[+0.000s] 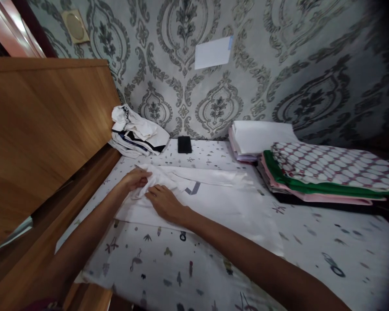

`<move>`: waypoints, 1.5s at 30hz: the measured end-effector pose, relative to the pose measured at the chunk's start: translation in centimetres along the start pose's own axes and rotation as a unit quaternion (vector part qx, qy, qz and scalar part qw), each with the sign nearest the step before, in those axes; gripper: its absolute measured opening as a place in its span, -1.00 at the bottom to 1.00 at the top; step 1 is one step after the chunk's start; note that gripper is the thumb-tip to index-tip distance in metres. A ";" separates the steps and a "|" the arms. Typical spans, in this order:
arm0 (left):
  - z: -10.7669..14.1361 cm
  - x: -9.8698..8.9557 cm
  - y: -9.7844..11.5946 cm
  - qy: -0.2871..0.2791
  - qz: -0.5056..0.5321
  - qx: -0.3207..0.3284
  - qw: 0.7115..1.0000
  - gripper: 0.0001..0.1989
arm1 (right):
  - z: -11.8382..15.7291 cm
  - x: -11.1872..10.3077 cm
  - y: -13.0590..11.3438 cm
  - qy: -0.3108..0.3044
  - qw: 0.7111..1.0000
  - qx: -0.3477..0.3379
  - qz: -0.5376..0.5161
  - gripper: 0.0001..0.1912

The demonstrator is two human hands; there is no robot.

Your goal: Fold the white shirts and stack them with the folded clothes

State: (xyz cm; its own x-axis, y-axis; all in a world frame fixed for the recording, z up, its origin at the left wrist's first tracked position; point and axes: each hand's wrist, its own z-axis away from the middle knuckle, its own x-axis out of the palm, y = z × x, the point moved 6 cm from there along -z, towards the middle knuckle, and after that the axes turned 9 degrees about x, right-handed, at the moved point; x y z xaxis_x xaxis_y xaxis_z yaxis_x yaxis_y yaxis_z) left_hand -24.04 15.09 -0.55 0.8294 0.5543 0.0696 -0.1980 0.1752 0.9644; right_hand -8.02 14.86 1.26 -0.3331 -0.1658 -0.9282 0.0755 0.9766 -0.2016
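A white T-shirt lies spread on the patterned sheet, with a small dark striped print near its middle. Its left end is bunched and partly folded over. My left hand pinches the gathered cloth at that end, fingers closed on it. Just to the right, my right hand has its fingers bent over the same bunched part and grips the fabric from the near side. The fingertips of both hands are partly hidden in the cloth.
Crumpled white clothes are heaped by the wooden panel at left. A black phone-like object lies near the wall. Folded white cloths and a stack topped by a patterned cloth stand at right on the printed sheet.
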 end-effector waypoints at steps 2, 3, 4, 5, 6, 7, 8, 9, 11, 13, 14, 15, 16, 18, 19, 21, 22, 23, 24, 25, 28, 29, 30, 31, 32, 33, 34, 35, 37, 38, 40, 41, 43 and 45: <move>-0.1 0.2 0.0 -0.007 -0.004 -0.005 1.000 -0.70 | -0.1 0.1 -0.3 -0.005 1.000 -0.014 -0.005 -0.74; -0.3 0.4 0.2 -0.009 0.001 -0.001 1.000 -0.71 | -0.3 0.1 -0.5 -0.007 1.000 -0.024 -0.008 -0.74; -0.6 0.6 0.6 -0.009 0.011 0.007 1.000 -0.75 | -0.4 0.2 -0.7 -0.009 0.999 -0.036 -0.011 -0.74; -1.1 0.8 1.1 -0.006 0.025 0.019 0.999 -0.80 | -0.5 0.3 -0.9 -0.011 0.999 -0.049 -0.015 -0.74; -1.7 1.0 1.7 -0.001 0.041 0.032 0.999 -0.84 | -0.6 0.4 -1.1 -0.016 0.998 -0.062 -0.018 -0.74; -2.3 1.1 2.3 0.007 0.057 0.045 0.997 -0.88 | -0.7 0.5 -1.2 -0.021 0.997 -0.075 -0.021 -0.74; -2.9 1.1 2.9 0.017 0.073 0.056 0.996 -0.92 | -0.7 0.6 -1.3 -0.028 0.996 -0.085 -0.024 -0.73; -3.6 1.2 3.3 0.028 0.088 0.065 0.994 -0.94 | -0.7 0.7 -1.3 -0.035 0.995 -0.093 -0.029 -0.72; -4.6 1.2 3.9 0.047 0.111 0.075 0.990 -0.95 | -0.6 0.6 -1.0 -0.040 0.993 -0.093 -0.053 -0.68; -5.2 1.3 4.1 0.057 0.127 0.077 0.987 -0.94 | -0.7 0.2 -0.4 -0.026 0.993 -0.066 -0.091 -0.66; -5.3 1.4 4.1 0.058 0.133 0.076 0.986 -0.93 | -0.8 -0.1 0.1 -0.013 0.993 -0.045 -0.111 -0.66; -5.2 1.5 4.0 0.058 0.137 0.075 0.986 -0.93 | -1.0 -0.3 0.7 0.001 0.992 -0.020 -0.125 -0.67; -4.9 1.6 3.9 0.058 0.140 0.074 0.986 -0.93 | -1.2 -0.6 1.3 0.011 0.991 0.005 -0.135 -0.68; -3.9 1.8 3.8 0.055 0.142 0.074 0.986 -0.92 | -1.7 -0.7 2.5 0.014 0.989 0.057 -0.136 -0.72; -3.3 1.8 3.8 0.052 0.142 0.074 0.986 -0.90 | -1.9 -0.7 3.1 0.004 0.988 0.082 -0.134 -0.72; -1.9 1.9 3.8 0.046 0.140 0.074 0.986 -0.89 | -2.5 -0.3 4.3 -0.031 0.977 0.143 -0.154 -0.75; -1.2 1.9 3.7 0.040 0.136 0.071 0.987 -0.88 | -2.8 0.0 4.9 -0.050 0.968 0.171 -0.175 -0.76; -0.5 1.9 3.7 0.030 0.130 0.067 0.989 -0.88 | -3.1 0.2 5.5 -0.064 0.958 0.196 -0.198 -0.76; 0.1 1.9 3.6 0.014 0.120 0.064 0.991 -0.88 | -3.5 0.3 6.1 -0.072 0.948 0.216 -0.220 -0.77; 0.6 1.9 3.5 -0.003 0.108 0.065 0.992 -0.89 | -4.1 0.4 6.6 -0.074 0.940 0.231 -0.240 -0.77; 1.6 1.2 3.2 -0.032 0.050 0.090 0.994 -0.79 | -6.3 0.1 8.6 -0.050 0.920 0.264 -0.284 -0.69; 1.7 0.7 3.0 -0.023 0.017 0.108 0.994 -0.73 | -7.1 -0.1 9.4 -0.039 0.911 0.277 -0.302 -0.63; 1.8 0.2 2.7 -0.010 -0.029 0.126 0.992 -0.70 | -7.8 -0.3 10.2 -0.028 0.902 0.289 -0.320 -0.57; 2.0 -0.3 2.4 0.000 -0.085 0.143 0.986 -0.68 | -8.4 -0.6 10.9 -0.019 0.893 0.299 -0.336 -0.51; 2.2 -0.6 2.1 0.003 -0.147 0.160 0.976 -0.66 | -8.9 -0.7 11.5 -0.014 0.885 0.307 -0.350 -0.48; 2.5 -0.8 1.7 0.000 -0.210 0.177 0.961 -0.65 | -9.1 -0.9 12.0 -0.011 0.879 0.312 -0.360 -0.47; 2.9 -0.8 1.3 -0.010 -0.271 0.194 0.943 -0.62 | -9.1 -0.9 12.3 -0.010 0.875 0.315 -0.367 -0.48; 3.5 -0.7 1.0 -0.025 -0.328 0.209 0.921 -0.57 | -8.9 -0.9 12.4 -0.011 0.874 0.315 -0.369 -0.51; 4.9 -0.3 0.6 -0.058 -0.422 0.244 0.871 -0.45 | -7.9 -0.8 12.1 -0.016 0.877 0.308 -0.368 -0.62; 5.5 -0.1 0.6 -0.074 -0.460 0.259 0.846 -0.42 | -7.2 -0.7 11.7 -0.023 0.884 0.299 -0.359 -0.69; 6.5 0.2 0.8 -0.094 -0.506 0.282 0.810 -0.54 | -5.7 -0.6 10.7 -0.040 0.913 0.272 -0.303 -0.78; 6.7 0.2 1.1 -0.097 -0.515 0.285 0.803 -0.66 | -4.9 -0.6 10.2 -0.050 0.929 0.261 -0.256 -0.76; 6.2 -0.3 1.7 -0.083 -0.493 0.276 0.821 -0.87 | -3.5 -0.6 9.8 -0.071 0.950 0.256 -0.165 -0.71; 5.1 -1.5 2.2 -0.037 -0.403 0.232 0.885 -0.92 | -2.7 -0.7 9.9 -0.090 0.949 0.272 -0.130 -0.80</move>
State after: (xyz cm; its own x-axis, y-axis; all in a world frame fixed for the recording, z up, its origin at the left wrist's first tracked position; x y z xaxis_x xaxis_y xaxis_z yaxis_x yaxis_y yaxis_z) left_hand -23.03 10.47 2.76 0.6385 0.3443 -0.6883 0.6945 0.1275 0.7081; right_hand -9.57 24.98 0.72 -0.2438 -0.4600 -0.8538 0.5040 0.6920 -0.5168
